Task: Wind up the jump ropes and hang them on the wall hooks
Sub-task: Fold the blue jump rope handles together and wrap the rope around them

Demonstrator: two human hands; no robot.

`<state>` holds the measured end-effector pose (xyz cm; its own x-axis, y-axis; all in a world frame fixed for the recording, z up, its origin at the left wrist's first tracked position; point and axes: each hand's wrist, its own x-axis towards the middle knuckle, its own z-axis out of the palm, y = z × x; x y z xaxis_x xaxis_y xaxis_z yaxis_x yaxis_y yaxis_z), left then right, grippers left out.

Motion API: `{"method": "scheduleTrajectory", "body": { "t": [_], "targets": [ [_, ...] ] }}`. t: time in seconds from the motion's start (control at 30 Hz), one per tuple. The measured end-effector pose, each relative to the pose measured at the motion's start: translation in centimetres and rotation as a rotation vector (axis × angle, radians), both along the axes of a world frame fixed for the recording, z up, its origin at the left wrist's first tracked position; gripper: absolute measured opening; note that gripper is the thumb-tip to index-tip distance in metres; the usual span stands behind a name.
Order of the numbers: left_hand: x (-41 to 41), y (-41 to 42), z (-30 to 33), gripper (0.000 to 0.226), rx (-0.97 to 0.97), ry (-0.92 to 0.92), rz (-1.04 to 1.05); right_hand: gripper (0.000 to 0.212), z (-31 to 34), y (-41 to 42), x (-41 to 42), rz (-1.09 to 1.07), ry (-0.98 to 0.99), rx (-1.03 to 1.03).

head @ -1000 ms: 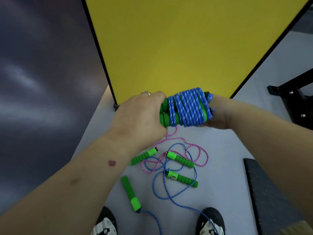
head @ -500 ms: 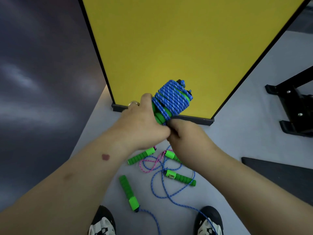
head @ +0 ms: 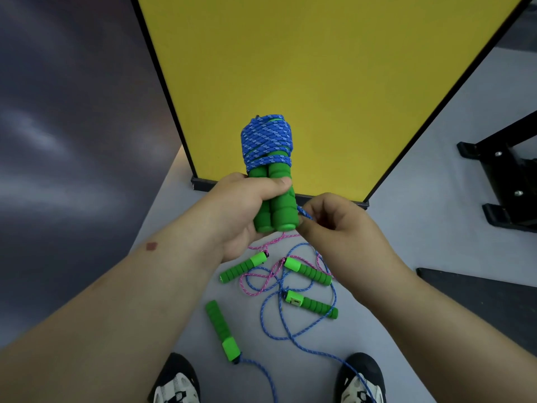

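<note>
My left hand (head: 242,210) grips the two green foam handles of a wound blue jump rope (head: 267,144), held upright with the rope coils at the top. My right hand (head: 340,228) pinches the loose blue rope end (head: 303,213) beside the handles' lower end. On the grey floor below lie an unwound pink jump rope (head: 261,279) and an unwound blue jump rope (head: 279,321), tangled together, each with green handles. No wall hooks are in view.
A yellow panel (head: 319,68) with a black frame stands just ahead. A dark wall is at the left. Black equipment feet (head: 499,181) sit at the right and a black mat (head: 479,303) at the lower right. My two shoes (head: 177,382) flank the floor ropes.
The wound bundle has turned from lying sideways to standing upright in my left hand. My right hand came off the bundle's far end and now pinches the loose rope end below.
</note>
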<state>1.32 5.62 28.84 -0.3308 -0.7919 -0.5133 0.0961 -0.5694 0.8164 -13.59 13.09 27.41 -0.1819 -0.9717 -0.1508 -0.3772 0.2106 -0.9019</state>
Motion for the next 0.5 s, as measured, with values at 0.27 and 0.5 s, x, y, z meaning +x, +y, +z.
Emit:
{"method": "scheduleTrajectory", "body": {
  "t": [0.27, 0.5],
  "targets": [
    [-0.7, -0.1, -0.5, 0.013, 0.053, 0.193, 0.15, 0.004, 1.4, -1.1, -0.3, 0.038, -0.196, 0.119],
    [-0.9, -0.2, -1.2, 0.054, 0.023, 0.265, 0.267, 0.016, 0.9, -0.8, 0.9, -0.05, -0.269, 0.056]
  ]
}}
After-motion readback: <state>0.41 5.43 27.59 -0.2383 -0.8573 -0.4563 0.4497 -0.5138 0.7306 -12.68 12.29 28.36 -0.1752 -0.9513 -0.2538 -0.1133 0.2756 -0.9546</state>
